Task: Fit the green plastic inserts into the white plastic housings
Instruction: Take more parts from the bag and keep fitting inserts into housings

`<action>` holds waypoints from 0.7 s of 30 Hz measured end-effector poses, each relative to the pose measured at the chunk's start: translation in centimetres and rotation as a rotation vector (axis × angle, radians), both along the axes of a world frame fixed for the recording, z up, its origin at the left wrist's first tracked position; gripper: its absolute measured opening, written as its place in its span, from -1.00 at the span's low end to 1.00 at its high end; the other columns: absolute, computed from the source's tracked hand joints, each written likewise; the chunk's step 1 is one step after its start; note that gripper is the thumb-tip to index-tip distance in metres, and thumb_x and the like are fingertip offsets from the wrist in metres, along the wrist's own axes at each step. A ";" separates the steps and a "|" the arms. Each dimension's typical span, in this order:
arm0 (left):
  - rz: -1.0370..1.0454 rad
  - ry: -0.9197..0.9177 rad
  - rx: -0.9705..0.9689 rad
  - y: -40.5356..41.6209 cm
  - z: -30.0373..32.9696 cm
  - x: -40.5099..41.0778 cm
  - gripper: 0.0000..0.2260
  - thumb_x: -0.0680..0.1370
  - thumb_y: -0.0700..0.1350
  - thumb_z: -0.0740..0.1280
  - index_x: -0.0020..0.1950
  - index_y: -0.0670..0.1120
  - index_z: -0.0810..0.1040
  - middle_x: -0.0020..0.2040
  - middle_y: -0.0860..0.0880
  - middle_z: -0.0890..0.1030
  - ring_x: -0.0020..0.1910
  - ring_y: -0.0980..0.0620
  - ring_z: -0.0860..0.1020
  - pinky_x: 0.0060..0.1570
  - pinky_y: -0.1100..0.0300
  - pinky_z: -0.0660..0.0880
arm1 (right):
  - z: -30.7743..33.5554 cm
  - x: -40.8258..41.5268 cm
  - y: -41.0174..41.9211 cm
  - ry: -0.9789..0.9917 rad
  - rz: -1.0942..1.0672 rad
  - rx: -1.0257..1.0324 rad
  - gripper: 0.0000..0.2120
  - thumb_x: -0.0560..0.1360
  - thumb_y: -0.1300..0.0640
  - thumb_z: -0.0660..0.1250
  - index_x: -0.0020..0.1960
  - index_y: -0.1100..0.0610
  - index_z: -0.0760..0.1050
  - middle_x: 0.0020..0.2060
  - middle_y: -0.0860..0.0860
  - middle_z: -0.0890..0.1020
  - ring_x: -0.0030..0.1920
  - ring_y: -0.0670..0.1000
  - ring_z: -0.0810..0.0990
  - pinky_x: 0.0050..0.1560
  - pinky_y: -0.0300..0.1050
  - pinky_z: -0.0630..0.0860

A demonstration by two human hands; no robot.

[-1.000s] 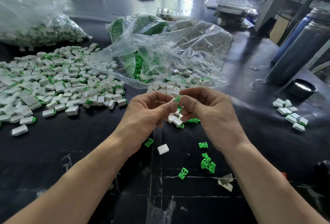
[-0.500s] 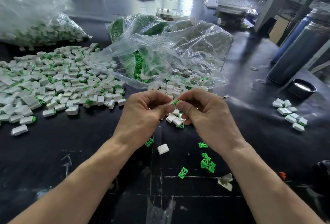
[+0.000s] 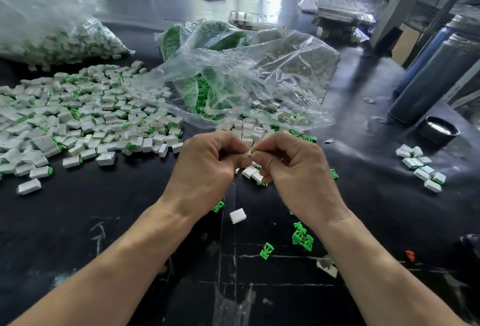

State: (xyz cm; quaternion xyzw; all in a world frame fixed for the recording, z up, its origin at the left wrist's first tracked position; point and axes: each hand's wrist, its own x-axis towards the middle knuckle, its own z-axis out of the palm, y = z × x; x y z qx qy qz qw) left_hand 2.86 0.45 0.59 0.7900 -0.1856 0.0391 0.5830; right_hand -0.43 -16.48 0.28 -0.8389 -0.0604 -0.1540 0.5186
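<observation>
Both my hands have drifted a little toward the near edge of the desk since a second ago, and the green piece between them now shows less. My left hand point(image 3: 205, 169) curls its fingers round a white housing point(image 3: 248, 153), of which only a corner peeks out at the fingertips. My right hand point(image 3: 293, 169) pinches a green insert point(image 3: 253, 152) against that corner, thumb and forefinger pressed together, the two hands touching at the fingertips above the middle of the black desk point(image 3: 78, 221). Just beneath the hands lie two loose white housings point(image 3: 253, 173). Nearer me sit a single white housing point(image 3: 238, 215) and scattered green inserts point(image 3: 301, 237), with one more point(image 3: 266, 250) close to the near edge. Toward the left edge spreads a broad heap of assembled pieces point(image 3: 85, 120), white with green showing at one end. Beyond the hands, a crumpled clear plastic bag point(image 3: 259, 76) spills green inserts and white housings onto the desk. By the right edge rests a small cluster of finished pieces point(image 3: 420, 167), with a dark cylinder point(image 3: 436, 79) and a black cap point(image 3: 439, 132) behind it.
</observation>
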 end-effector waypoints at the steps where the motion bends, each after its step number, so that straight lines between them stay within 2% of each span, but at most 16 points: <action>1: 0.000 0.008 -0.020 0.0 0.0 0.0 -0.79 0.46 -0.36 0.52 -0.14 -0.03 0.70 -0.34 0.20 0.65 -0.37 0.30 0.58 -0.28 0.47 0.46 | 0.0 0.0 0.1 0.011 -0.001 0.037 -0.83 0.54 0.23 0.49 -0.12 -0.03 0.66 -0.26 -0.03 0.66 -0.24 0.05 0.63 -0.12 0.20 0.63; 3: -0.002 0.034 -0.079 -0.2 0.1 0.0 -0.78 0.47 -0.39 0.50 -0.15 -0.05 0.68 -0.34 0.18 0.66 -0.38 0.30 0.58 -0.31 0.47 0.45 | 0.0 0.0 0.3 0.029 -0.006 0.128 -0.82 0.53 0.26 0.49 -0.13 -0.01 0.67 -0.28 0.02 0.67 -0.29 0.05 0.62 -0.18 0.16 0.66; 6: -0.012 0.081 -0.180 -0.3 0.2 0.3 -0.84 0.49 -0.37 0.48 -0.14 -0.10 0.69 -0.32 0.09 0.68 -0.39 0.26 0.55 -0.35 0.40 0.48 | 0.2 0.0 0.4 0.041 0.004 0.283 -0.80 0.54 0.33 0.46 -0.13 0.06 0.71 -0.34 0.00 0.67 -0.35 -0.04 0.58 -0.30 -0.10 0.63; 8: -0.021 0.116 -0.224 -0.4 0.1 0.4 -0.89 0.50 -0.31 0.50 -0.12 -0.11 0.70 -0.29 0.05 0.69 -0.37 0.20 0.55 -0.34 0.35 0.50 | 0.5 -0.1 0.3 0.047 0.008 0.335 -0.84 0.60 0.32 0.40 -0.08 0.13 0.70 -0.33 0.05 0.66 -0.35 -0.02 0.57 -0.33 -0.14 0.61; 11: -0.029 0.144 -0.236 -0.6 -0.1 0.4 -0.95 0.52 -0.24 0.50 -0.08 -0.11 0.69 -0.23 0.04 0.72 -0.28 0.21 0.60 -0.25 0.39 0.49 | 0.5 -0.2 0.4 0.103 -0.010 0.359 -0.80 0.69 0.17 0.29 0.00 0.18 0.67 -0.26 0.10 0.67 -0.34 0.04 0.56 -0.36 -0.05 0.59; 14: -0.022 0.151 -0.196 -0.5 -0.3 0.4 -0.95 0.51 -0.17 0.52 -0.07 -0.05 0.70 -0.18 0.00 0.72 -0.21 0.16 0.60 -0.12 0.33 0.50 | 0.3 -0.1 0.7 0.180 -0.010 0.412 -0.64 0.73 0.03 0.20 -0.06 0.21 0.63 -0.28 0.11 0.66 -0.38 0.05 0.55 -0.48 -0.05 0.50; 18: -0.035 0.160 -0.199 -0.8 -0.3 0.2 -0.94 0.50 -0.12 0.54 -0.07 0.01 0.71 -0.08 -0.18 0.69 -0.07 -0.22 0.64 0.10 -0.09 0.58 | 0.0 0.2 1.0 0.274 0.047 0.516 -0.43 0.71 -0.22 0.10 -0.21 0.10 0.64 -0.32 0.12 0.67 -0.46 0.05 0.53 -0.57 -0.15 0.38; 19: -0.056 0.157 -0.217 -1.0 -0.2 0.0 -0.94 0.51 -0.14 0.53 -0.07 0.00 0.70 -0.09 -0.21 0.68 -0.11 -0.24 0.64 0.10 -0.15 0.58 | -0.1 0.2 1.1 0.301 0.062 0.512 -0.38 0.68 -0.29 0.07 -0.23 0.09 0.64 -0.33 0.12 0.66 -0.47 0.04 0.52 -0.58 -0.16 0.36; 21: -0.131 0.166 -0.269 -1.2 -0.1 -0.2 -0.95 0.53 -0.20 0.50 -0.05 -0.08 0.68 -0.20 -0.24 0.65 -0.29 -0.18 0.62 -0.09 -0.13 0.61 | -0.3 0.1 1.4 0.347 0.069 0.485 -0.32 0.62 -0.39 0.04 -0.28 0.08 0.63 -0.39 0.09 0.63 -0.50 0.03 0.50 -0.59 -0.17 0.33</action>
